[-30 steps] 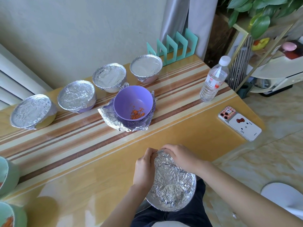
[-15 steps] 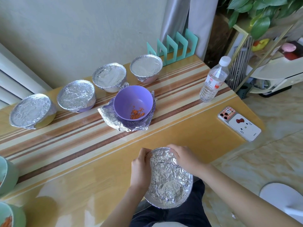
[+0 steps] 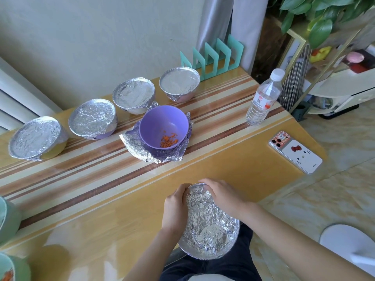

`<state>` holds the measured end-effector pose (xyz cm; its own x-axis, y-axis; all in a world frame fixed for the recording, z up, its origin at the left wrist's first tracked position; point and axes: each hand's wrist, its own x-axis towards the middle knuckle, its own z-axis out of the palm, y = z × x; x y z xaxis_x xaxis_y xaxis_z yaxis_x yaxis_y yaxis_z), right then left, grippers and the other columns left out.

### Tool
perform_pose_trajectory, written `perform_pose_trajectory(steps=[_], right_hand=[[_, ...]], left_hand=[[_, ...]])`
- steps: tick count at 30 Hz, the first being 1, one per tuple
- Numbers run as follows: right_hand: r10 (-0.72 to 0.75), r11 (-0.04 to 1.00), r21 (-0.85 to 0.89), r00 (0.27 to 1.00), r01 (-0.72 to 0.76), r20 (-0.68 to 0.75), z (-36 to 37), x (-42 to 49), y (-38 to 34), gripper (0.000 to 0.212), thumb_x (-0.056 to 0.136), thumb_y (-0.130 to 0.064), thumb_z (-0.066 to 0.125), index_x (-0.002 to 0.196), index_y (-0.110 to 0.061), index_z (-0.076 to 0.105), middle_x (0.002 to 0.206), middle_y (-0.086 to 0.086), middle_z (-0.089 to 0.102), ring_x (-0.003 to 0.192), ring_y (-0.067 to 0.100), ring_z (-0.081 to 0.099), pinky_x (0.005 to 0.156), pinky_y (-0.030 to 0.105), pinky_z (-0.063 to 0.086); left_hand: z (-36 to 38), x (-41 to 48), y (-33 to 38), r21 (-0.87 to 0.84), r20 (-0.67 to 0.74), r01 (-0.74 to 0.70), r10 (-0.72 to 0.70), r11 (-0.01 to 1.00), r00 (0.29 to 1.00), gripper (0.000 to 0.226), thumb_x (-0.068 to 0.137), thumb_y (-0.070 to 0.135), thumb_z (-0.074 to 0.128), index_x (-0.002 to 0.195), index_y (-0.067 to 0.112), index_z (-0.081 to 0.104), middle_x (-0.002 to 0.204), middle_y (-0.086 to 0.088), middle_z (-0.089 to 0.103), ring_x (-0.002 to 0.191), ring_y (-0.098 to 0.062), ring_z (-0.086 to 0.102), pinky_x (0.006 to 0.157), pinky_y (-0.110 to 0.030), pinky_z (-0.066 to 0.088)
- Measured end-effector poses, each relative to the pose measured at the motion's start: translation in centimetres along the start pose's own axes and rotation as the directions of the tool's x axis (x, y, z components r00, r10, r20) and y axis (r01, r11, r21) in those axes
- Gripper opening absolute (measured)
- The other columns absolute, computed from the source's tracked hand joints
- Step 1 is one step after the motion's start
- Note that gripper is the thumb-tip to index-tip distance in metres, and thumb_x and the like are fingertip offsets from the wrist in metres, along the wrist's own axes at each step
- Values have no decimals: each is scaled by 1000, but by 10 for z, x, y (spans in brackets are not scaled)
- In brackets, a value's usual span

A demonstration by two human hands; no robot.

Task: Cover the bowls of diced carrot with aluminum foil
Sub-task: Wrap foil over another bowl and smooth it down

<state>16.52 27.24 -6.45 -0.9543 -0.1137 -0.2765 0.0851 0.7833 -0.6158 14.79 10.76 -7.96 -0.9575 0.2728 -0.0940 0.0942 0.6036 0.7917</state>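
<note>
At the table's near edge I hold a crumpled, bowl-shaped piece of aluminum foil (image 3: 209,224), tilted toward me. My left hand (image 3: 175,207) grips its left side and my right hand (image 3: 222,194) grips its upper right rim. Further back an uncovered purple bowl (image 3: 164,126) with a little diced carrot (image 3: 168,141) stands on a loose foil sheet (image 3: 134,145). Behind it runs a row of several foil-covered bowls, from one on the left (image 3: 35,137) to one on the right (image 3: 179,83).
A water bottle (image 3: 263,98) and a phone (image 3: 295,152) lie at the right of the yellow striped table (image 3: 81,199). A teal rack (image 3: 213,55) stands at the back. Two green bowls (image 3: 8,218) show at the left edge. Beyond the table's right edge is a shelf with plants.
The foil shape has shifted slightly up and forward in my hands, and both hands have slid along its upper rim. Nothing on the table has moved.
</note>
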Motion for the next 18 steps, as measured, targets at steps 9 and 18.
perform_pose_trajectory(steps=[9, 18], right_hand=[[56, 998, -30, 998, -56, 13, -8, -2, 7, 39, 94, -1, 50, 132, -11, 49, 123, 7, 61, 79, 5, 61, 55, -1, 37], [-6, 1000, -24, 999, 7, 37, -8, 3, 0, 38, 94, 5, 43, 127, -11, 54, 126, 5, 61, 114, 14, 59, 94, 20, 47]], left_hand=[[4, 2, -1, 13, 48, 11, -12, 1000, 999, 15, 96, 13, 48, 98, 16, 63, 65, 16, 57, 59, 2, 54, 53, -9, 33], [11, -3, 2, 43, -10, -43, 44, 998, 999, 13, 96, 11, 49, 97, 16, 60, 55, 3, 54, 44, -9, 42, 46, -20, 29]])
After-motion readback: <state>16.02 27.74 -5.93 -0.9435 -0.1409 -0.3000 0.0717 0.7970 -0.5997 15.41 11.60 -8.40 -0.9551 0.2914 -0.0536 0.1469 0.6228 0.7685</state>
